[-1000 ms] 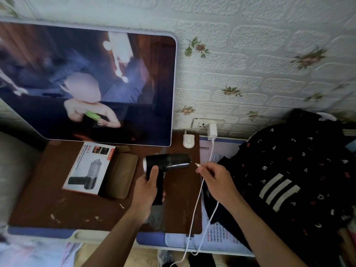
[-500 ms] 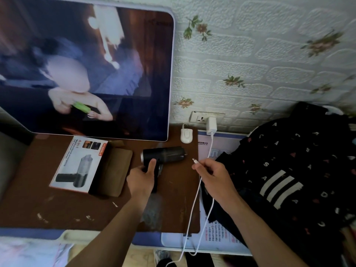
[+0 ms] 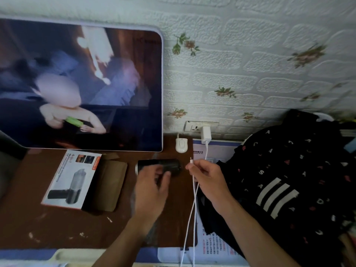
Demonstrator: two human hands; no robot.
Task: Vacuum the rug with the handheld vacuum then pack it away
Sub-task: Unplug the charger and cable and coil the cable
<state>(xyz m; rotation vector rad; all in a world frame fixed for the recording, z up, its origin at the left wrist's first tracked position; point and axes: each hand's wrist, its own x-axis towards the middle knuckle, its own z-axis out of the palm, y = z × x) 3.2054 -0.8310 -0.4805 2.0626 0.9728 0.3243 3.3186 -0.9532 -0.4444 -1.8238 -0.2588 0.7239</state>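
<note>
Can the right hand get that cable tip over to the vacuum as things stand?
Probably yes. The right hand pinches the white cable just right of the vacuum, only bare table between. The left hand covers part of the vacuum; I can't see a port.

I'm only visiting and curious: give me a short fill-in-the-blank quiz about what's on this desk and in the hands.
1. The right hand pinches a white ____ between its fingers.
2. The white charger is plugged into the wall ____.
3. The vacuum box lies to the ____ of the black vacuum.
Missing words: cable; socket; left.
</note>
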